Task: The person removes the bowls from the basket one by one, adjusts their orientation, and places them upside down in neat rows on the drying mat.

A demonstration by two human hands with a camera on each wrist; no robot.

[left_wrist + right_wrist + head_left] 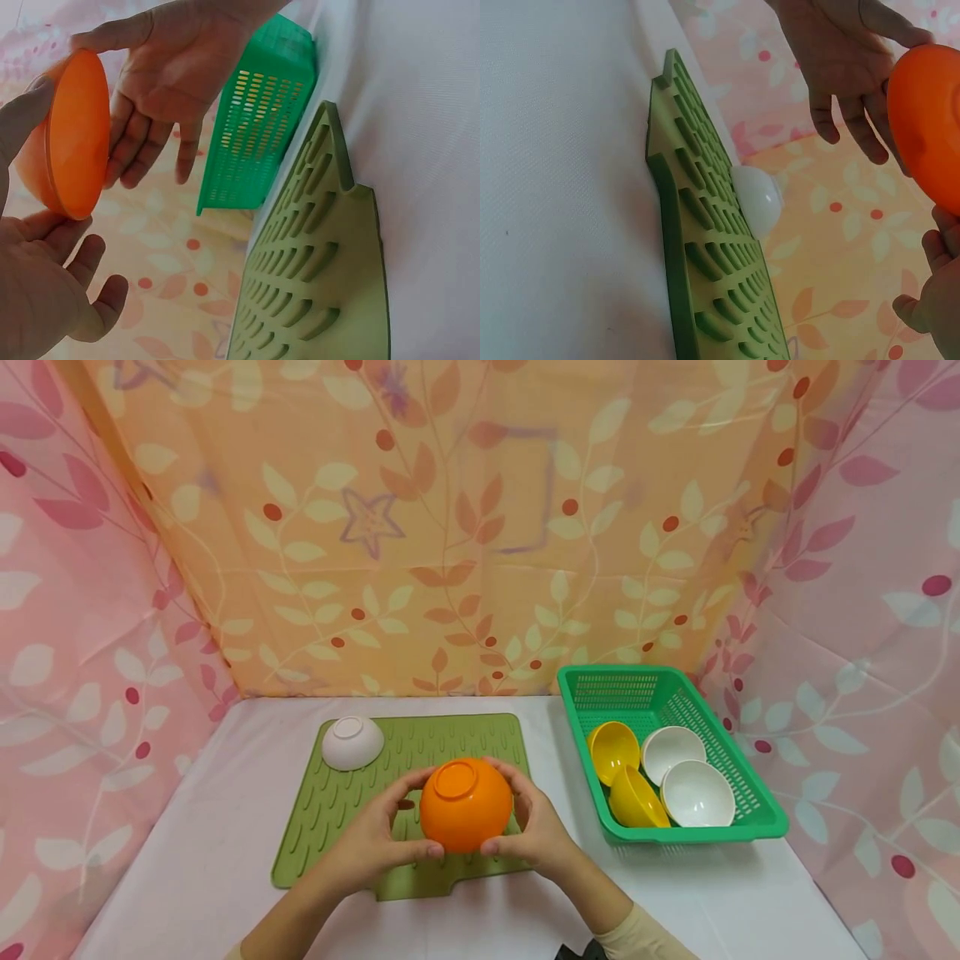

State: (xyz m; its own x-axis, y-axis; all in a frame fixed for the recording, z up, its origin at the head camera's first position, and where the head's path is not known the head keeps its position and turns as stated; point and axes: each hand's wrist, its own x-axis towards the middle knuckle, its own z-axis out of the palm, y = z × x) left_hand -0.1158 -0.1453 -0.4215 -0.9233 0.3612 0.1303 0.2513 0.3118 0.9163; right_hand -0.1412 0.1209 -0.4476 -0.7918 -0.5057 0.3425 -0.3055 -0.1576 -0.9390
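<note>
An orange bowl [467, 814], turned bottom up, is held in the air above the green drying mat [420, 747]. My left hand [382, 833] grips its left side between thumb and fingers. On the opposite side my right hand [538, 828] pinches the rim the same way. In the left wrist view the hollow inside of the orange bowl [79, 139] shows, with nothing in it. A white bowl [352, 743] rests upside down on the mat's far left corner; the right wrist view shows this white bowl [757, 201] past the mat's ridges.
To the right stands a green basket [765, 814] holding two yellow bowls [636, 800] and two white bowls [699, 793]. Floral curtains [465, 610] close off the back and both sides of the white-covered table [217, 827].
</note>
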